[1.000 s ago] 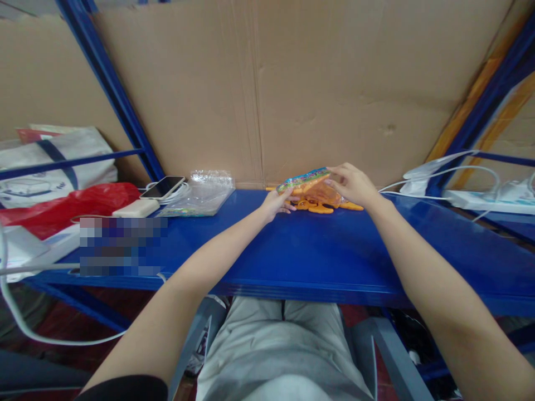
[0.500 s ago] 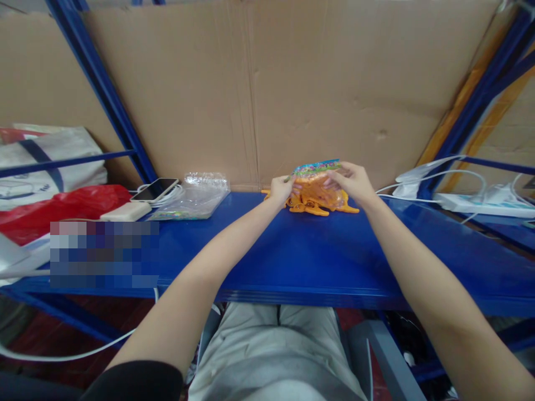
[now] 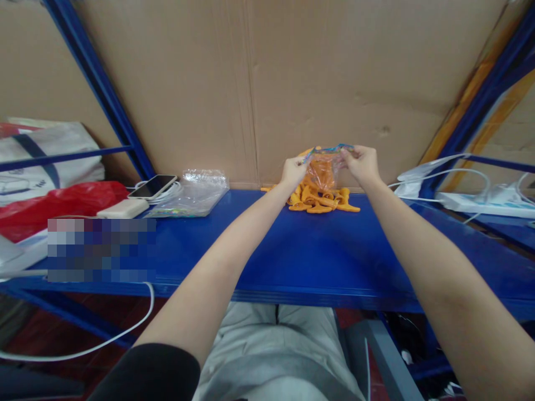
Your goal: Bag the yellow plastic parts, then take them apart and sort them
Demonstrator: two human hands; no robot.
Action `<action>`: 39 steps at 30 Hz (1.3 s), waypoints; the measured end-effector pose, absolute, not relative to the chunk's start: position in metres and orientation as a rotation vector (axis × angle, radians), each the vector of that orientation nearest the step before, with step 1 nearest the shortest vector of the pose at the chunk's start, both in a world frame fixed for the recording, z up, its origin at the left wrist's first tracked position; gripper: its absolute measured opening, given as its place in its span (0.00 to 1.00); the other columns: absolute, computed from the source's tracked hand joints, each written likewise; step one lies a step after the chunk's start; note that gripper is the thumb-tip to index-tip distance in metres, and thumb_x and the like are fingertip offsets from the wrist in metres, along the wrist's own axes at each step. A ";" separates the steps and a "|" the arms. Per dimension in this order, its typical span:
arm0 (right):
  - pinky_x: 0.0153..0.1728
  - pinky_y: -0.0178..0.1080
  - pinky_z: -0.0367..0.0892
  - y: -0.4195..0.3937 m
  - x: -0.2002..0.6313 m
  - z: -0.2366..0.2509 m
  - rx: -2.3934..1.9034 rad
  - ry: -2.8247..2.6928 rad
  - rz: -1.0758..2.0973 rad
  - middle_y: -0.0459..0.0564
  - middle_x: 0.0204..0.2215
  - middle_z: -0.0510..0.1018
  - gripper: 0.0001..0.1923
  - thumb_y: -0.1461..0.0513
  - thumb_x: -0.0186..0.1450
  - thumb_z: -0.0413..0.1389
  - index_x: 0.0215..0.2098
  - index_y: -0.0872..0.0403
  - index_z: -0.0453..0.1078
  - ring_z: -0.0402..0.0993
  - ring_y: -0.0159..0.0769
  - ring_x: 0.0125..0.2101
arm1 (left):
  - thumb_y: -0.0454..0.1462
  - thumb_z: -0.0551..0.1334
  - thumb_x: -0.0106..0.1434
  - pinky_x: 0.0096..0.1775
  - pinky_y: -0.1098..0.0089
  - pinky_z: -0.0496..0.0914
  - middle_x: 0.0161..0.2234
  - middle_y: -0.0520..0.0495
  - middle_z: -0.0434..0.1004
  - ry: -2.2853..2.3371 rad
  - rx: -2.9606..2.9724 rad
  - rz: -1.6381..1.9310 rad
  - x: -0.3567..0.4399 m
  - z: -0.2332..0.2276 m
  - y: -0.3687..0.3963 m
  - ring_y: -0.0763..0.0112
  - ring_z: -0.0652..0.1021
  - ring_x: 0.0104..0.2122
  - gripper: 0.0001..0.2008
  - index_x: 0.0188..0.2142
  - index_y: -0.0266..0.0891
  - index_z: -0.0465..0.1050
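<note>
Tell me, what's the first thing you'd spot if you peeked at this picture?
The bright orange plastic pieces piled at the back of the blue shelf, below a clear bag that the left hand and right hand hold up by its top edge. Off to the left, a red bag stands out, with a phone lying near it.
</note>
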State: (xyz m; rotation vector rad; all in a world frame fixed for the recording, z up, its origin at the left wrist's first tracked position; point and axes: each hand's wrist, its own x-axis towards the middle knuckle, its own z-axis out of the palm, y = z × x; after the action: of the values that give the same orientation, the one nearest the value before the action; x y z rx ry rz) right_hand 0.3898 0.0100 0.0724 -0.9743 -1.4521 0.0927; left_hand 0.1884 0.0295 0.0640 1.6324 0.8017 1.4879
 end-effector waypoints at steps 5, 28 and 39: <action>0.26 0.45 0.76 0.024 0.393 0.088 -1.034 -1.346 0.382 0.50 0.22 0.77 0.17 0.49 0.61 0.64 0.29 0.52 0.70 0.79 0.42 0.25 | 0.39 0.68 0.65 0.39 0.72 0.75 0.34 0.47 0.85 0.812 1.620 1.554 0.179 0.080 0.043 0.69 0.82 0.39 0.07 0.36 0.37 0.83; 0.45 0.52 0.75 0.059 0.329 0.118 -0.908 -1.474 -0.011 0.54 0.40 0.80 0.27 0.40 0.68 0.52 0.41 0.54 0.76 0.77 0.47 0.47 | 0.41 0.60 0.73 0.58 0.50 0.67 0.55 0.44 0.80 0.801 1.632 1.510 0.107 0.119 0.023 0.60 0.75 0.59 0.14 0.56 0.44 0.74; 0.38 0.47 0.78 0.048 0.306 0.113 -0.847 -1.484 0.135 0.55 0.40 0.79 0.23 0.42 0.69 0.54 0.42 0.53 0.74 0.79 0.45 0.45 | 0.45 0.67 0.68 0.32 0.77 0.73 0.31 0.48 0.85 0.999 1.425 1.349 0.101 0.091 0.010 0.74 0.82 0.26 0.24 0.61 0.45 0.70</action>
State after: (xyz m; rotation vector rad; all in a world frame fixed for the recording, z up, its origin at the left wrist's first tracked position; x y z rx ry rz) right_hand 0.3056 0.0481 0.1133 -0.8469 -1.4844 0.1354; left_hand 0.1015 0.0101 0.0910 1.4251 0.9988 1.3492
